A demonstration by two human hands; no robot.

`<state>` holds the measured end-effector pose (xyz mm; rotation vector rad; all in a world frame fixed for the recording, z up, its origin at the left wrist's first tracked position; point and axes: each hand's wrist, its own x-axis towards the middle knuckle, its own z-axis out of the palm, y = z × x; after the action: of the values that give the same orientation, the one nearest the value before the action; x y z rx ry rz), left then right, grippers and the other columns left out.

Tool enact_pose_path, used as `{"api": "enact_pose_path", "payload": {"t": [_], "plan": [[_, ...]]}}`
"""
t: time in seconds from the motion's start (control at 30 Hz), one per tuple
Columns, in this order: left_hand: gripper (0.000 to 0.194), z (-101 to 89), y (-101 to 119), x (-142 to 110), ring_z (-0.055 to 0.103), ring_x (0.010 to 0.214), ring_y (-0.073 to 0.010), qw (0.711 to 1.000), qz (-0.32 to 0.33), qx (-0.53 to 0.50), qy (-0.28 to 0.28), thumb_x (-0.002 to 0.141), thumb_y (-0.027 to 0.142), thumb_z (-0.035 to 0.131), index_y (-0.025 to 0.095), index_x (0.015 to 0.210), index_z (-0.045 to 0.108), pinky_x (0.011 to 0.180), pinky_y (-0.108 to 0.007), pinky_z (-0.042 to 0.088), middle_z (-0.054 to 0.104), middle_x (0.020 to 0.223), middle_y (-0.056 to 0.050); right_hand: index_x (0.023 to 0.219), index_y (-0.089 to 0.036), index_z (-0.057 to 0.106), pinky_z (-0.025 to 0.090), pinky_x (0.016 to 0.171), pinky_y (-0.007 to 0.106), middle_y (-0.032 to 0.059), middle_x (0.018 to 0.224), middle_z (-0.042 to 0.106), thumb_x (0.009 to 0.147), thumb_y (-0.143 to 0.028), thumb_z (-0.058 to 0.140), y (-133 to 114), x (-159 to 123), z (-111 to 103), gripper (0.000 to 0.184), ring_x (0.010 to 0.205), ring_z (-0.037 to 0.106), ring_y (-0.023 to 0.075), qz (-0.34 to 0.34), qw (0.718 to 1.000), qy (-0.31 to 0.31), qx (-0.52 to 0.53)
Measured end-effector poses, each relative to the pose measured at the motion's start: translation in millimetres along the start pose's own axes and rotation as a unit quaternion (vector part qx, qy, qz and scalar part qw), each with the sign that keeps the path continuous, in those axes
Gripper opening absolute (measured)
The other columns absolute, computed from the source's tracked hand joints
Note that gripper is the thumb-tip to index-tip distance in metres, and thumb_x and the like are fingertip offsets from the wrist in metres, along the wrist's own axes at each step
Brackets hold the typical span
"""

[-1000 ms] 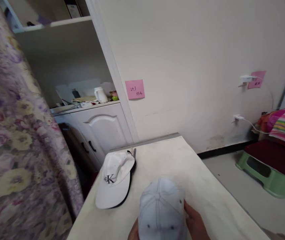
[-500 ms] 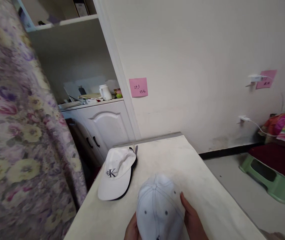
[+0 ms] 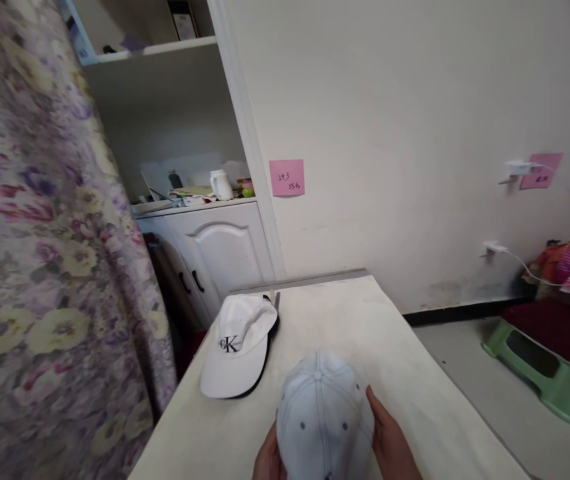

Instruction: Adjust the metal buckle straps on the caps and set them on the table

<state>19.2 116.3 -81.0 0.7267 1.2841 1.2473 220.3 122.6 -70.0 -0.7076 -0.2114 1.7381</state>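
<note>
A light blue baseball cap (image 3: 322,410) is between my two hands at the near part of the table, its crown facing up and its lower part cut off by the picture's bottom edge. My left hand (image 3: 268,457) grips the cap's left side, with most of the fingers hidden behind it. On the other side, my right hand (image 3: 391,437) holds the rim, thumb up along the edge. Farther left lies a white cap (image 3: 239,337) with black "CK" letters, its brim toward me. Something dark, perhaps another cap, shows beneath it.
The pale tabletop (image 3: 345,320) reaches to the wall. A floral curtain (image 3: 55,267) hangs at left, beside a white cabinet (image 3: 229,247) whose shelf bears a white jug (image 3: 221,185). At right stands a green stool (image 3: 529,367). Pink notes (image 3: 287,178) stick to the wall.
The view has turned slightly, shifting the room a little to the right in the picture. Both hands still hold the light blue cap; the white cap lies where it was.
</note>
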Motion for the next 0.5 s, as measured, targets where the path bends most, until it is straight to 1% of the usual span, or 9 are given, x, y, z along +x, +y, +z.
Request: {"api": "enact_pose_path", "payload": {"t": [0.07, 0.17, 0.23, 0.3, 0.4, 0.47, 0.5], "plan": [[0.055, -0.8, 2.3, -0.5, 0.046, 0.141, -0.0429, 0.999, -0.031, -0.002, 0.015, 0.067, 0.070, 0.070, 0.028, 0.101, 0.079, 0.115, -0.054, 0.038, 0.080, 0.110, -0.011, 0.098, -0.025, 0.082, 0.037, 0.120, 0.039, 0.0005, 0.117, 0.080, 0.068, -0.061, 0.082, 1.6, 0.6, -2.4, 0.047, 0.142, 0.047, 0.0304, 0.010, 1.000, -0.021, -0.005], [0.050, -6.7, 3.5, -6.5, 0.049, 0.139, -0.0405, 0.999, -0.043, -0.011, -0.007, 0.072, 0.067, 0.068, 0.029, 0.103, 0.079, 0.115, -0.055, 0.038, 0.081, 0.110, -0.009, 0.100, -0.023, 0.082, 0.043, 0.115, 0.044, 0.0055, 0.118, 0.079, 0.068, -0.067, 0.078, 2.9, 3.2, -4.3, 0.054, 0.138, 0.053, 0.0345, 0.036, 0.997, -0.063, -0.014], [0.049, -11.2, 2.3, -8.4, 0.050, 0.139, -0.0391, 0.998, -0.034, -0.039, -0.035, 0.074, 0.064, 0.068, 0.028, 0.105, 0.080, 0.115, -0.054, 0.039, 0.081, 0.111, -0.009, 0.099, -0.019, 0.082, 0.046, 0.112, 0.049, 0.0087, 0.112, 0.082, 0.071, -0.063, 0.077, 2.4, 5.1, -3.3, 0.052, 0.132, 0.058, 0.0373, 0.044, 0.997, -0.061, -0.029], [0.048, -15.1, 0.1, -5.8, 0.050, 0.139, -0.0379, 0.995, -0.037, -0.078, -0.046, 0.076, 0.064, 0.067, 0.026, 0.101, 0.081, 0.116, -0.052, 0.038, 0.081, 0.109, -0.010, 0.099, -0.018, 0.082, 0.046, 0.110, 0.050, 0.0096, 0.106, 0.083, 0.074, -0.061, 0.074, 1.1, 5.9, -0.9, 0.050, 0.129, 0.060, 0.0369, 0.030, 0.997, -0.050, -0.046], [0.038, -19.8, -3.1, 3.4, 0.049, 0.140, -0.0356, 0.989, -0.057, -0.135, -0.007, 0.077, 0.059, 0.069, 0.024, 0.086, 0.082, 0.120, -0.049, 0.033, 0.082, 0.102, -0.009, 0.099, -0.019, 0.083, 0.047, 0.108, 0.048, 0.0094, 0.102, 0.084, 0.076, -0.063, 0.072, 0.1, 5.7, 2.9, 0.051, 0.126, 0.063, 0.0360, -0.002, 0.996, -0.035, -0.077], [0.026, -21.3, -4.4, 8.6, 0.047, 0.142, -0.0331, 0.984, -0.061, -0.165, 0.026, 0.077, 0.048, 0.073, 0.024, 0.082, 0.081, 0.123, -0.046, 0.029, 0.083, 0.098, -0.007, 0.103, -0.020, 0.082, 0.049, 0.106, 0.048, 0.0080, 0.101, 0.084, 0.077, -0.062, 0.071, 0.8, 6.7, 3.9, 0.050, 0.123, 0.065, 0.0359, -0.021, 0.994, -0.045, -0.093], [0.022, -21.3, -4.6, 10.3, 0.047, 0.142, -0.0326, 0.982, -0.063, -0.176, 0.034, 0.076, 0.044, 0.074, 0.023, 0.082, 0.081, 0.123, -0.045, 0.029, 0.083, 0.097, -0.008, 0.106, -0.021, 0.082, 0.050, 0.105, 0.048, 0.0072, 0.101, 0.084, 0.078, -0.061, 0.071, 1.7, 7.9, 3.9, 0.050, 0.122, 0.066, 0.0358, -0.031, 0.993, -0.055, -0.101]]}}
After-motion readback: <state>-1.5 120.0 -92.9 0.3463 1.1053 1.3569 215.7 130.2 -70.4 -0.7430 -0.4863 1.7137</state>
